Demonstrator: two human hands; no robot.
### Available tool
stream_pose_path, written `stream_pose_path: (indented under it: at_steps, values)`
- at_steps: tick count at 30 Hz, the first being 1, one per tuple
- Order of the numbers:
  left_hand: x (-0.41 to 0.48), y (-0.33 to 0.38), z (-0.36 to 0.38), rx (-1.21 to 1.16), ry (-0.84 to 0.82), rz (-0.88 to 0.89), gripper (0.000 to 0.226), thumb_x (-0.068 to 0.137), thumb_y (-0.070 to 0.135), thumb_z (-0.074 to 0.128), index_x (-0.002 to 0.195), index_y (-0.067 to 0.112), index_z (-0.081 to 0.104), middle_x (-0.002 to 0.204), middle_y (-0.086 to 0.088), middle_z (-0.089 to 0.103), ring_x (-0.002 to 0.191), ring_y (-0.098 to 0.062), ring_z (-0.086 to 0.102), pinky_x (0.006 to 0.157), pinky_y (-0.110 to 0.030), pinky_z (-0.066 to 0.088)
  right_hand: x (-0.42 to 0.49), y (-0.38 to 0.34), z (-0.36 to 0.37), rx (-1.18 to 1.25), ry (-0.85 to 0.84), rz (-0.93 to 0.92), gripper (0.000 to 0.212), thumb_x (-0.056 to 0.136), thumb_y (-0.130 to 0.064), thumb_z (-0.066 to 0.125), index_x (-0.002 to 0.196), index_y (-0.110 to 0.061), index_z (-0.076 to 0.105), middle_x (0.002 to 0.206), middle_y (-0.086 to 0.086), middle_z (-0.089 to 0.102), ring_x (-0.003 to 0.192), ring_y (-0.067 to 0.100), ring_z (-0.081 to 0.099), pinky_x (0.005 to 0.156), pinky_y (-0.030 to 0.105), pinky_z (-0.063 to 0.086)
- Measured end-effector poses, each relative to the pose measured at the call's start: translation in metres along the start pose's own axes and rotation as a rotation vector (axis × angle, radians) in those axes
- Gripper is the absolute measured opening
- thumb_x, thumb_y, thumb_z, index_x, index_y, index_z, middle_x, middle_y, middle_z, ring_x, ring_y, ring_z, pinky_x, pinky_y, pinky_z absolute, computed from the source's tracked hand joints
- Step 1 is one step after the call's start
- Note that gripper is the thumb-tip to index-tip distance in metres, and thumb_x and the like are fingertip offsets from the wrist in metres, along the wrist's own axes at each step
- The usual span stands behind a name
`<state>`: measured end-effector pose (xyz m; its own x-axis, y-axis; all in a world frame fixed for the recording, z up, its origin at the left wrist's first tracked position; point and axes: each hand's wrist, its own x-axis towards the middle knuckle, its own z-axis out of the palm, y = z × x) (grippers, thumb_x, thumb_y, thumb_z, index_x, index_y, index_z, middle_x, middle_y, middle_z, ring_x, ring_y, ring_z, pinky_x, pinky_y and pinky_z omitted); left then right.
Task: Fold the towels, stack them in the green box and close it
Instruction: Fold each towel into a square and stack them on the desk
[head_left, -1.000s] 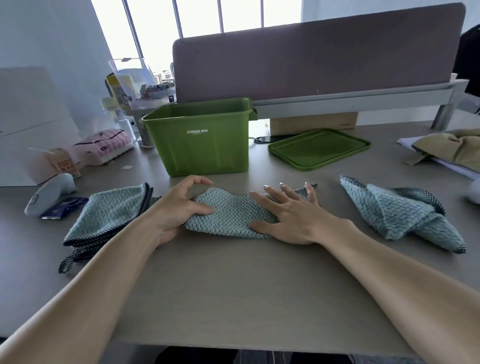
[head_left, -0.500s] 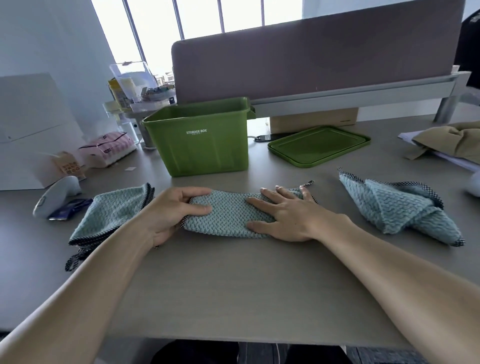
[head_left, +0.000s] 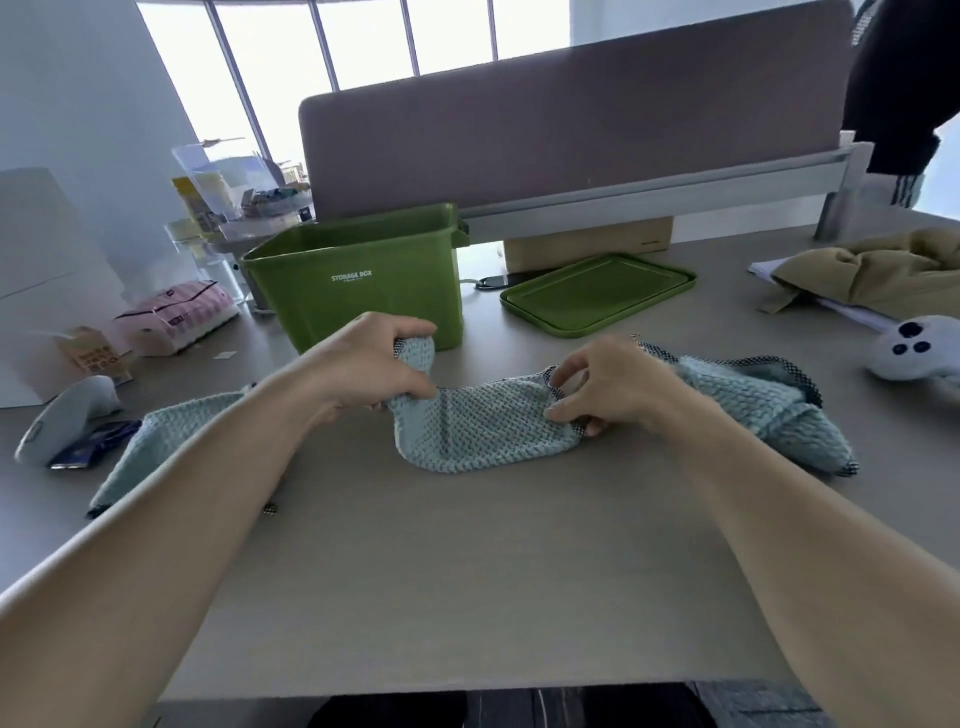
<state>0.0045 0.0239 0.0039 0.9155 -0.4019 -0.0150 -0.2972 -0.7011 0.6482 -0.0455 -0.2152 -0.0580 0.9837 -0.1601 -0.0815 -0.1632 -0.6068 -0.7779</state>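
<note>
A light-blue waffle towel (head_left: 483, 431), folded into a strip, lies in the middle of the table. My left hand (head_left: 371, 366) grips its left end and lifts it off the table. My right hand (head_left: 605, 389) pinches its right end, low on the table. Partly hidden under my left forearm, a folded towel stack (head_left: 176, 441) rests at the left. A crumpled towel (head_left: 763, 410) sits at the right, behind my right wrist. The open green box (head_left: 363, 280) stands just beyond my left hand. Its green lid (head_left: 597, 291) lies flat to the right of it.
A grey desk divider (head_left: 571, 140) runs across the back. At the left are a white scanner-like device (head_left: 67, 415), a pink tissue pack (head_left: 176, 317) and clear containers (head_left: 223, 182). A tan cloth (head_left: 883, 270) and a white plush toy (head_left: 919, 353) lie at the right.
Both hands went from pressing flat on the towel to gripping its ends. The left end has been lifted up toward the box. The camera has moved closer.
</note>
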Motion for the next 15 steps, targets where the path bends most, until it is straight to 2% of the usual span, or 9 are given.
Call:
stream_pose_path:
  at_steps: [2,6,8,10,12,15]
  values:
    - [0.007,0.013,0.013,0.047,-0.006,0.034,0.076,0.078,0.006,0.077,0.146,0.025,0.047,0.122,0.0,0.055,0.086,-0.012,0.062,0.067,-0.032,0.06,-0.002,0.0,0.0,0.141,-0.044,0.044,0.04,0.073,-0.002,0.084,0.11,0.001,0.068,0.075,0.006,0.064,0.054,0.017,0.063,0.047,0.021,0.056]
    - [0.022,0.032,0.043,0.116,-0.05,0.098,0.084,0.078,0.008,0.077,0.151,0.019,0.037,0.14,-0.003,0.05,0.088,-0.017,0.065,0.053,-0.022,0.054,-0.003,0.004,-0.005,0.293,-0.101,0.07,0.044,0.072,0.009,0.08,0.113,0.006,0.065,0.076,0.008,0.058,0.052,0.011,0.064,0.05,0.02,0.056]
    - [0.028,0.039,0.056,0.137,-0.091,0.119,0.086,0.079,0.007,0.076,0.153,0.017,0.033,0.138,-0.007,0.05,0.083,-0.017,0.066,0.05,-0.02,0.052,-0.003,0.005,-0.008,0.322,-0.119,0.078,0.045,0.072,0.011,0.08,0.114,0.005,0.065,0.079,0.008,0.061,0.053,0.009,0.067,0.053,0.021,0.058]
    - [0.031,0.042,0.068,0.125,-0.129,0.11,0.088,0.08,0.005,0.075,0.154,0.019,0.031,0.136,-0.01,0.05,0.075,-0.02,0.068,0.052,-0.022,0.055,-0.003,0.005,-0.009,0.35,-0.133,0.089,0.045,0.072,0.012,0.079,0.113,0.003,0.065,0.086,0.011,0.062,0.059,0.015,0.07,0.054,0.022,0.058]
    - [0.032,0.041,0.077,0.094,-0.152,0.108,0.089,0.079,0.003,0.075,0.153,0.026,0.03,0.145,-0.009,0.043,0.075,-0.021,0.07,0.055,-0.024,0.057,-0.003,0.006,-0.01,0.373,-0.139,0.098,0.042,0.071,0.015,0.078,0.109,-0.001,0.066,0.095,0.015,0.06,0.067,0.023,0.069,0.055,0.024,0.058]
    - [0.029,0.035,0.085,-0.01,-0.232,0.139,0.096,0.076,0.01,0.083,0.151,0.033,0.029,0.145,-0.003,0.045,0.069,-0.014,0.071,0.057,-0.024,0.057,0.0,0.009,-0.011,0.396,-0.15,0.102,0.039,0.073,0.018,0.073,0.105,-0.003,0.064,0.086,0.017,0.065,0.067,0.026,0.068,0.058,0.028,0.061]
